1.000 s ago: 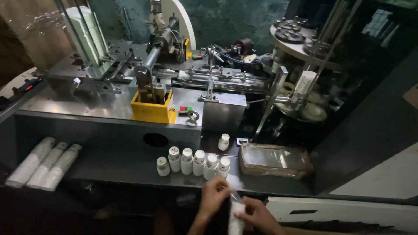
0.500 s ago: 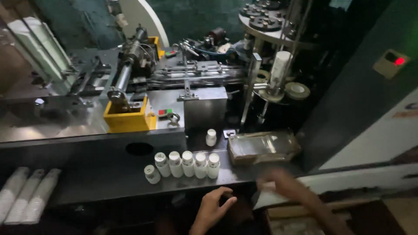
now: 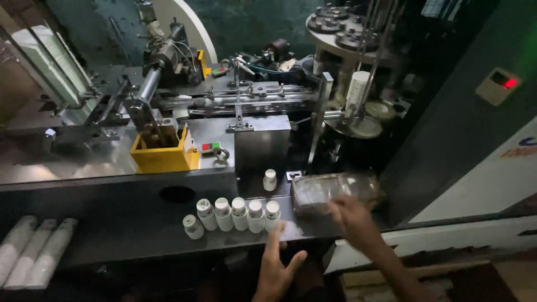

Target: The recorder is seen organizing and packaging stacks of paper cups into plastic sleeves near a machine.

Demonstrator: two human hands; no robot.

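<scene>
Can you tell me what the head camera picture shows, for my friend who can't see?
A person's right hand reaches to a clear plastic box on a dark machine shelf. Their left hand is open near a row of small white bottles.

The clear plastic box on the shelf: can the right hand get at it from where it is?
Probably yes. The right hand is blurred but open, right at the front edge of the clear plastic box, with nothing between them; the white bottles stand off to its left.
</scene>
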